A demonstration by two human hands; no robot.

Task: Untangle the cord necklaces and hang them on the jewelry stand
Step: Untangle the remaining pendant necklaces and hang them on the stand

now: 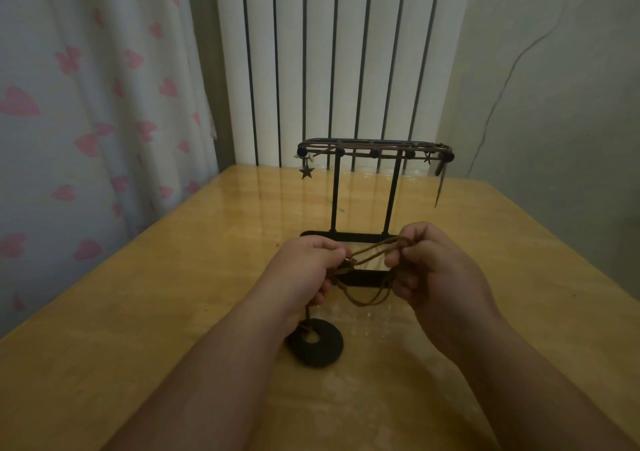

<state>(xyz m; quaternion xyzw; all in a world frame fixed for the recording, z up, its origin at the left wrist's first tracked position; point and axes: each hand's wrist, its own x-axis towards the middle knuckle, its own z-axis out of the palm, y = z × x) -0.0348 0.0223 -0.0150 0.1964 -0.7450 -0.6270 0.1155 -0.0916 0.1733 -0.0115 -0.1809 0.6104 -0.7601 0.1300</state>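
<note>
A brown cord necklace (370, 250) stretches between both hands just in front of the black jewelry stand (362, 187). My left hand (304, 270) pinches the cord near a knot. My right hand (433, 270) grips the other end of its loops. From the left hand the cord drops to a dark ring pendant (316, 344) lying on the wooden table (138, 312). Another cord necklace (374, 149) with beads and a star charm (306, 172) lies along the stand's top bar, its end hanging at the right.
The stand's black base sits right behind my hands. A white radiator (329, 62) rises behind the table, a heart-patterned curtain (86, 104) hangs at the left, and a plain wall with a thin cable is at the right.
</note>
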